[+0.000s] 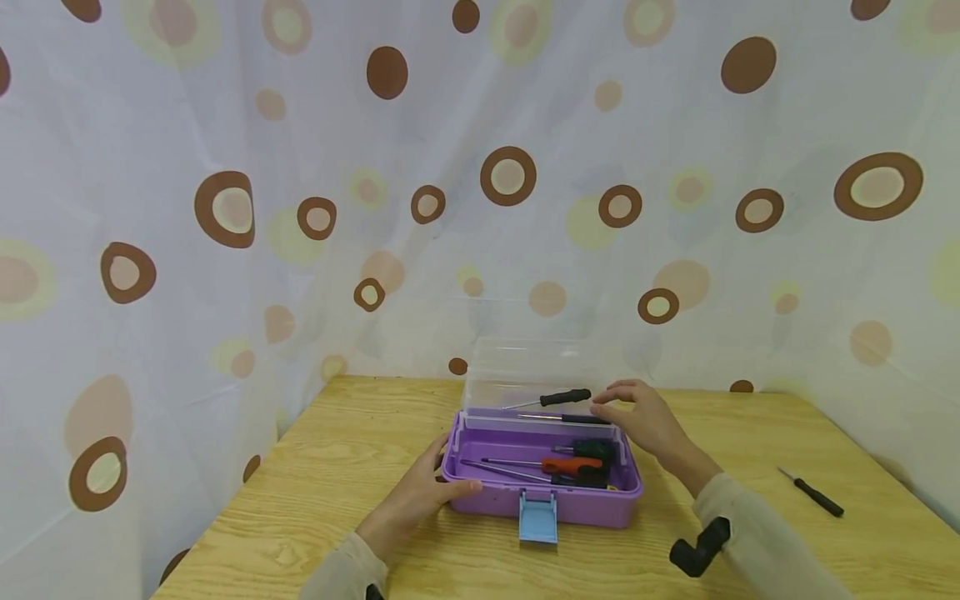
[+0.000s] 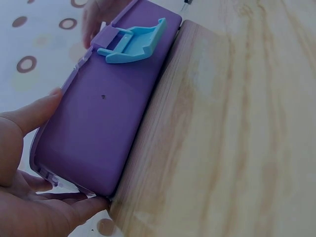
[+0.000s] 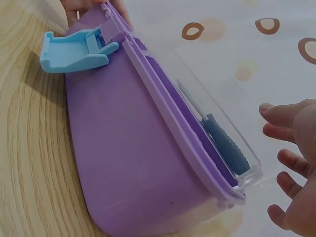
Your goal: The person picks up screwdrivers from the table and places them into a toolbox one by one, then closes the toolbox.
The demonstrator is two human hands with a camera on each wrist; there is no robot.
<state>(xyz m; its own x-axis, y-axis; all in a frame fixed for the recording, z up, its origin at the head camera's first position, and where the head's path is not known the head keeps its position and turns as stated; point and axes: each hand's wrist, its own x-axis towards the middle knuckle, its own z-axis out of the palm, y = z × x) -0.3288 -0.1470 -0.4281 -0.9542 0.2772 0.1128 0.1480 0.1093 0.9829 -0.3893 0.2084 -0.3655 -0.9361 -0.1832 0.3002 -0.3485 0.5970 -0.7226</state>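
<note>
The purple toolbox sits open on the desk, left hand gripping its end. The right hand, fingers loose, reaches its clear lid; apparently untouched, it could drop onto fingers.

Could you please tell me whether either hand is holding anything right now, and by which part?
The left hand grips the purple toolbox by its left end. The right hand hovers open by the clear lid, holding nothing.
</note>
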